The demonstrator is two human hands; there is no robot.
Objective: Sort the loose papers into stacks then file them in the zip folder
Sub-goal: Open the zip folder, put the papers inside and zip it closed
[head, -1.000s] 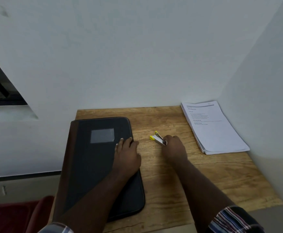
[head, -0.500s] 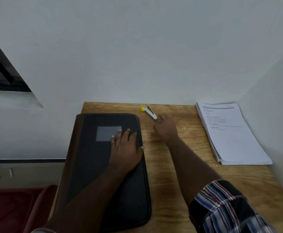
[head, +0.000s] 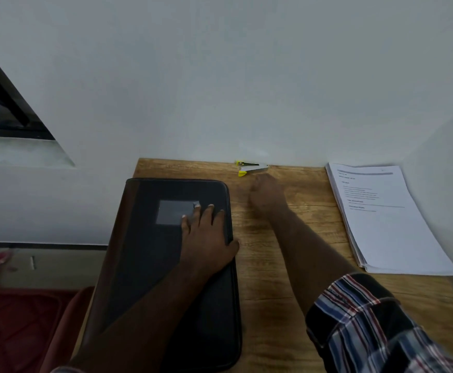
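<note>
Folder [head: 166,254] lies closed on the table [head: 273,265], at its left edge, long side running away from the person. Left hand [head: 206,238] lies flat on the folder's right half, fingers straight, tips at the grey label [head: 175,212], thumb over the folder's right edge. Right hand [head: 267,195] is just right of the folder's far corner, blurred; fingers look curled, holding nothing. Stapler [head: 251,167], yellow ends, sits beyond the folder's far right corner against the wall, apart from the right hand. Papers [head: 392,219] stacked well right of the folder, in the wall corner.
</note>
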